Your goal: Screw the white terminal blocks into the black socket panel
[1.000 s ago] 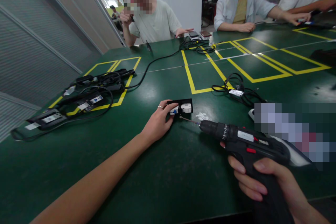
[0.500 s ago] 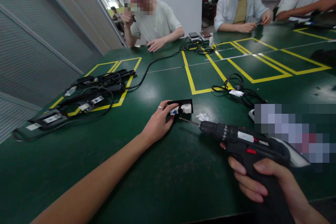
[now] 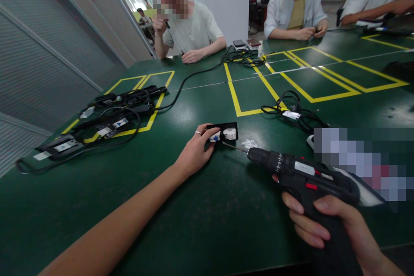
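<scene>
My left hand [image 3: 196, 149], with a ring on one finger, grips the left end of a small black box [image 3: 237, 131] on the green table. White parts [image 3: 230, 133] and a bit of blue show inside the box. In my right hand [image 3: 336, 220] is a black cordless drill [image 3: 300, 177] with red switches, my fingers wrapped round its handle. Its long thin bit [image 3: 235, 146] points left, the tip at the near edge of the box. Whether the tip touches the box I cannot tell.
Black devices and cables [image 3: 119, 112] lie on the left within yellow tape [image 3: 148, 128]. A coiled black cable [image 3: 293, 108] is beyond the drill. Behind the drill lies a partly blurred white object [image 3: 365, 194]. Several people sit along the far side; a cable crosses toward them.
The drill has shifted very slightly to the right, its bit tip a little higher along the box. My left hand and the box have not moved. Across the table, people's hands have shifted.
</scene>
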`<state>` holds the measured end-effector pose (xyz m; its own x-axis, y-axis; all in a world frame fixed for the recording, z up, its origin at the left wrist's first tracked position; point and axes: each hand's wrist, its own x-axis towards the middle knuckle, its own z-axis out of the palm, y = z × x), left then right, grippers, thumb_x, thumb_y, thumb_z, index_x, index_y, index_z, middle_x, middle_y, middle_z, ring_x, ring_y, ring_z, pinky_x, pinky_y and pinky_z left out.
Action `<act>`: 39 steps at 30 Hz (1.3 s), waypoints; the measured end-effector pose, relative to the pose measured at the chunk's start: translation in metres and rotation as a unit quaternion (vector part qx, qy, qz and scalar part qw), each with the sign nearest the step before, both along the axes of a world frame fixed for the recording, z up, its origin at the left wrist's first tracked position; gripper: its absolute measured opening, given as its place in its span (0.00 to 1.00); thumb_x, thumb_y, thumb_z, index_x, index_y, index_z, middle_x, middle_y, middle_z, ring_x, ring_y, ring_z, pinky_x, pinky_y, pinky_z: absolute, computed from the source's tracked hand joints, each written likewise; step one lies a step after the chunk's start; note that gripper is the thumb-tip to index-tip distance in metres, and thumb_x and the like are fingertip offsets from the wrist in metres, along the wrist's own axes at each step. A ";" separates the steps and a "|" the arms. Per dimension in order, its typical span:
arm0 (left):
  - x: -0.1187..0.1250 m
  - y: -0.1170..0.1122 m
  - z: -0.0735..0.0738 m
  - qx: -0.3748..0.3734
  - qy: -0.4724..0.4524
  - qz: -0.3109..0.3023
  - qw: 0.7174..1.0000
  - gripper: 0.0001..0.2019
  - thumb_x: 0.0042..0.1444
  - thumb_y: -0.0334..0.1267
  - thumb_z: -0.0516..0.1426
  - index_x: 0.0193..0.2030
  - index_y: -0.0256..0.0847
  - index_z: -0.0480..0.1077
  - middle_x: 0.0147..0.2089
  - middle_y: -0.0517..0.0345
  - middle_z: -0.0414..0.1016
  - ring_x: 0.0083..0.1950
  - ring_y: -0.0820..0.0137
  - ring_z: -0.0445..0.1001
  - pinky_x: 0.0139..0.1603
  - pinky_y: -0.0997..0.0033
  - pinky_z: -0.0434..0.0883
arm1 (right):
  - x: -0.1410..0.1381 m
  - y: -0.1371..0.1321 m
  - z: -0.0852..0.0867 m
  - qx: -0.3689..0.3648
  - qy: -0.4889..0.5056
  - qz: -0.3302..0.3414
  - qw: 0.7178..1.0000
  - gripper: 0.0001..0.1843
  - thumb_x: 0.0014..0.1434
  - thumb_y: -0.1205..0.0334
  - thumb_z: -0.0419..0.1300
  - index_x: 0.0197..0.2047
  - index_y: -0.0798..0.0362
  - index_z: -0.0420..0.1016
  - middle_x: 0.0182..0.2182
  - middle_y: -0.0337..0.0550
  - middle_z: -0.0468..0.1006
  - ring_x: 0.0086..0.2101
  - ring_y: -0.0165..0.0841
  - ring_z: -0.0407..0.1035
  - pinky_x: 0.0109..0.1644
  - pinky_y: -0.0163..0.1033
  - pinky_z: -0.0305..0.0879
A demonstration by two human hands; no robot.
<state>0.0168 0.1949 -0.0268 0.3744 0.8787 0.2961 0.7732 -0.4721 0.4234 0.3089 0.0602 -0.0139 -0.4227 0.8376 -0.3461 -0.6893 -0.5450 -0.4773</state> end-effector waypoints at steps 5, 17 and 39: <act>0.000 0.000 0.000 -0.002 0.003 0.006 1.000 0.21 0.59 0.30 0.50 0.59 0.47 0.59 0.61 0.53 0.56 0.58 0.63 0.65 0.61 0.57 0.66 | 0.000 0.000 0.000 -0.001 0.002 0.002 1.000 0.25 0.48 0.63 0.56 0.51 0.56 0.70 0.28 0.43 0.67 0.16 0.21 0.46 0.18 0.33 0.51; 0.000 0.001 -0.002 0.000 0.006 0.010 1.000 0.21 0.59 0.30 0.50 0.59 0.47 0.60 0.61 0.53 0.56 0.57 0.64 0.66 0.60 0.57 0.66 | -0.001 -0.002 0.001 -0.002 -0.006 -0.005 1.000 0.25 0.48 0.63 0.55 0.51 0.54 0.69 0.27 0.42 0.66 0.15 0.21 0.45 0.18 0.33 0.50; 0.000 0.001 -0.001 0.001 0.001 -0.001 1.000 0.22 0.58 0.29 0.50 0.59 0.47 0.59 0.61 0.54 0.57 0.59 0.64 0.64 0.62 0.59 0.64 | 0.000 -0.001 -0.001 0.010 -0.002 0.008 1.000 0.26 0.48 0.63 0.56 0.53 0.53 0.68 0.27 0.42 0.67 0.15 0.21 0.45 0.18 0.33 0.49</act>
<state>0.0168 0.1955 -0.0274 0.3764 0.8776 0.2968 0.7737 -0.4740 0.4205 0.3094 0.0597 -0.0153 -0.4346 0.8377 -0.3309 -0.6791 -0.5461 -0.4905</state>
